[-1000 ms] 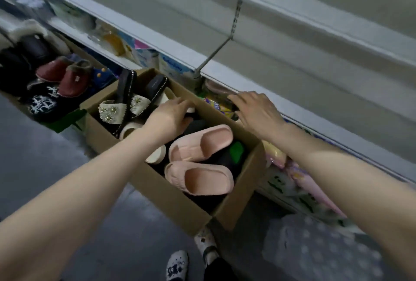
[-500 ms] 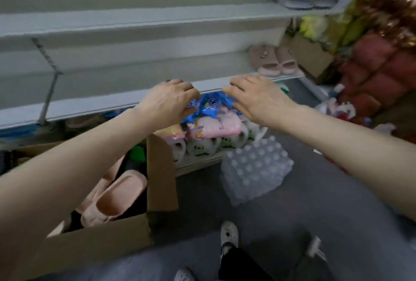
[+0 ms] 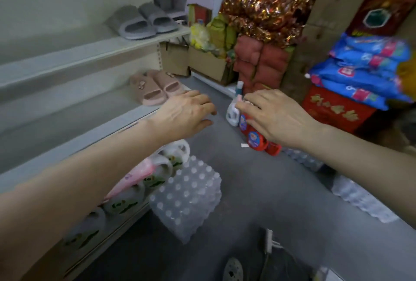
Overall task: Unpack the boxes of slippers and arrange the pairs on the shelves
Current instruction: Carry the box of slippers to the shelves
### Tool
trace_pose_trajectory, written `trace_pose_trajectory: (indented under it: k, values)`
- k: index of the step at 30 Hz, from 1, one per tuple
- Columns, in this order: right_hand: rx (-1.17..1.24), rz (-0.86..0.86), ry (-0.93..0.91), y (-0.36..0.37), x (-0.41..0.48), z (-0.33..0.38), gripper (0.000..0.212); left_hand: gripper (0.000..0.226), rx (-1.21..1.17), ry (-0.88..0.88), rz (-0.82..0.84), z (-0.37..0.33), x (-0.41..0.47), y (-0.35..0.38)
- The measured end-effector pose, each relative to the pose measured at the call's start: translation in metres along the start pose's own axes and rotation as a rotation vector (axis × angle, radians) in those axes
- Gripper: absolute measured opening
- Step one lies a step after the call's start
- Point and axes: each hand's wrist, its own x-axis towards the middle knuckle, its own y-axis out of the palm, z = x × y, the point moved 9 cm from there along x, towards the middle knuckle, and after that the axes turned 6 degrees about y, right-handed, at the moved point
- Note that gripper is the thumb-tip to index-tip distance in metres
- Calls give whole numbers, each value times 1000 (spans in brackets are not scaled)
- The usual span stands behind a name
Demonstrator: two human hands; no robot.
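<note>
Left hand (image 3: 186, 114), right hand (image 3: 276, 118) empty, outstretched; red bottles (image 3: 253, 139) with blurred labels

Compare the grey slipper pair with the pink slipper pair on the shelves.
The grey pair sits on the upper shelf, while the pink pair sits on the shelf below. The grey pair's straps look plain, while the pink pair's straps carry small charms. Both are open-toed slides, set side by side near the right end of their shelf.
</note>
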Motion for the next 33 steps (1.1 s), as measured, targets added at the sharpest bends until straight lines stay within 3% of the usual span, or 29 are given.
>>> trace_pose_trajectory:
  k: [4, 9, 22, 33]
  values:
    - [-90, 14, 93, 23, -35, -108, 38, 37, -12, 92, -53, -13, 117, 33]
    - [-126, 107, 237, 53, -79, -233, 41, 27, -53, 210, -138, -27, 247, 69]
    - [-260, 219, 661, 115, -198, -479, 42, 36, -164, 617, -194, -85, 552, 174]
    - [-322, 342, 1021, 120, -376, -605, 34, 37, -418, 908, -295, -241, 766, 228]
